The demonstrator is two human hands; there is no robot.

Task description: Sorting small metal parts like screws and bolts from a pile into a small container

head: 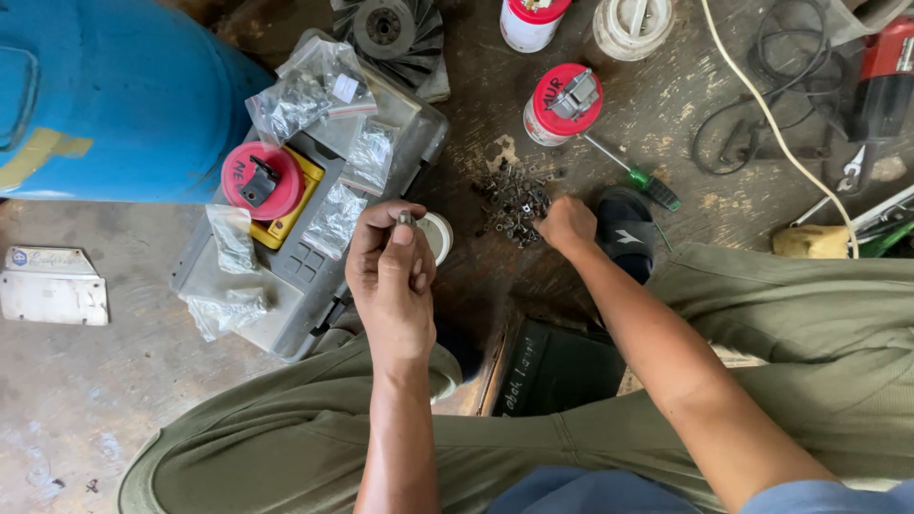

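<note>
My left hand (392,276) is raised over my lap, fingers closed around a small grey metal piece (406,218) that sticks up at the fingertips. My right hand (566,225) reaches forward to a pile of small dark metal screws and nuts (514,200) on the stained floor, fingers curled down at the pile's right edge. Whether it holds a piece is hidden. A small white round container (439,235) sits just behind my left hand.
A grey plastic case (286,276) lies on the left, carrying clear bags of hardware (305,95) and a pink lid (262,181). A blue drum (114,95) stands far left. Red-lidded jars (562,103), a green-handled screwdriver (640,175), cables and a red power tool (885,76) lie beyond.
</note>
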